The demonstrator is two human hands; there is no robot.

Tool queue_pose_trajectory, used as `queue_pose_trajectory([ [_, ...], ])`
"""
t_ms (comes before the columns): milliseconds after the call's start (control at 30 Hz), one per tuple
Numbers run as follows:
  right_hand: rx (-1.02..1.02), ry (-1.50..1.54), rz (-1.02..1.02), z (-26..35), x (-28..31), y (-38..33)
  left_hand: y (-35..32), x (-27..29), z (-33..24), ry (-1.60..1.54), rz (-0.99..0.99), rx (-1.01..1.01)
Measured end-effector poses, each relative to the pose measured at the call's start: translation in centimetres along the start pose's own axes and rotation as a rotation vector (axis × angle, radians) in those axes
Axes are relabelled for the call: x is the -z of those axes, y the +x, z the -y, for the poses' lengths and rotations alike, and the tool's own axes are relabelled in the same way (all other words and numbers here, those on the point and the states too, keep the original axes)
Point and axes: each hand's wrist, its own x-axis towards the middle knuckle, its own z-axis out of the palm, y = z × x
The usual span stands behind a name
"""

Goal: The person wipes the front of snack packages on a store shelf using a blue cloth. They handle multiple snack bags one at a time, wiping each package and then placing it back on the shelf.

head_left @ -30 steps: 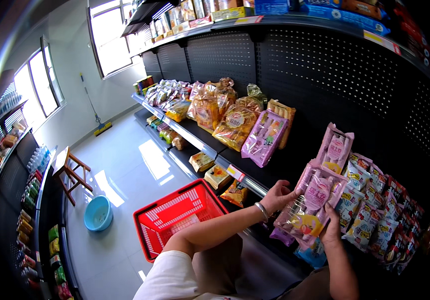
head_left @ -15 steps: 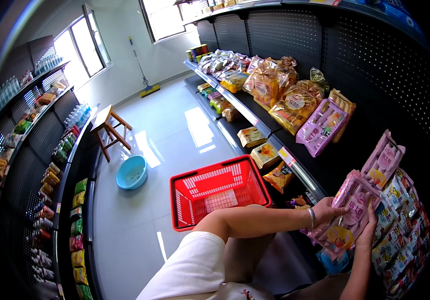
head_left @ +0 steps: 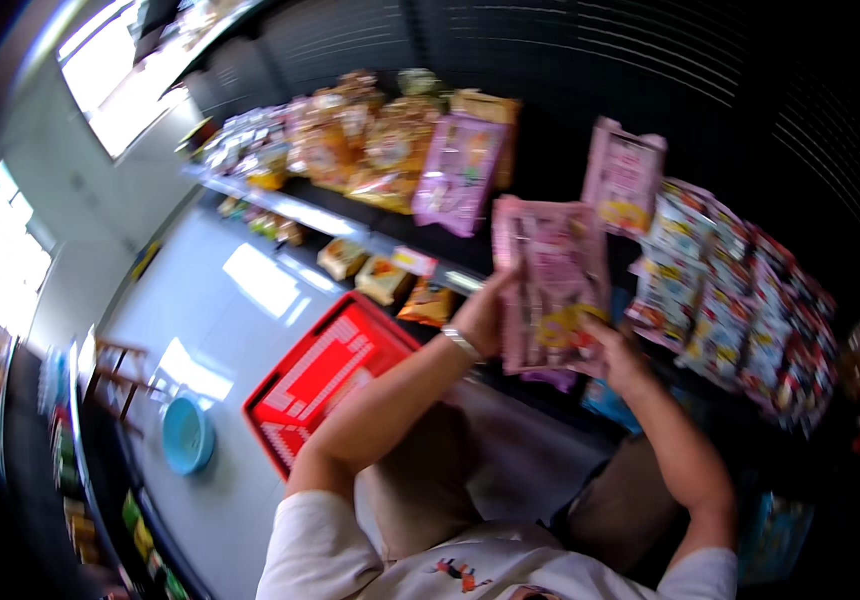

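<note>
Between my two hands I hold a pink snack package (head_left: pixel 553 270) upright in front of the black shelf. My left hand (head_left: pixel 490 312) grips its left edge, with a silver bracelet on that wrist. Lower on its right side, my right hand (head_left: pixel 615 355) closes on the edge near a yellow printed patch. Just behind it on the shelf stands a second pink package (head_left: pixel 626 178) of the same look. A purple package (head_left: pixel 458 172) stands to the left, beside bagged bread (head_left: pixel 387 150). Motion blurs the picture.
Many small colourful snack packets (head_left: pixel 725 290) fill the shelf to the right. A red shopping basket (head_left: pixel 272 415) sits on the floor to my left, beyond it a blue basin (head_left: pixel 187 436) and a wooden stool (head_left: pixel 118 375). Another stocked shelf (head_left: pixel 20 440) runs along the far left.
My view has swung to the right, so the basket and shelf goods appear further left. The pink package is still in both hands, now held more upright.
</note>
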Motion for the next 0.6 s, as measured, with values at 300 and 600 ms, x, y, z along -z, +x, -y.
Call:
queue_pose_trajectory([
  [300,0.326,-0.008,-0.440,0.3,2.0,1.8,1.6,-1.1,0.7,0.061,-0.004,-0.044],
  [600,1.085,-1.105,-0.260,0.2,0.1,2.0,2.8,-1.3,4.6,0.378,0.086,-0.071],
])
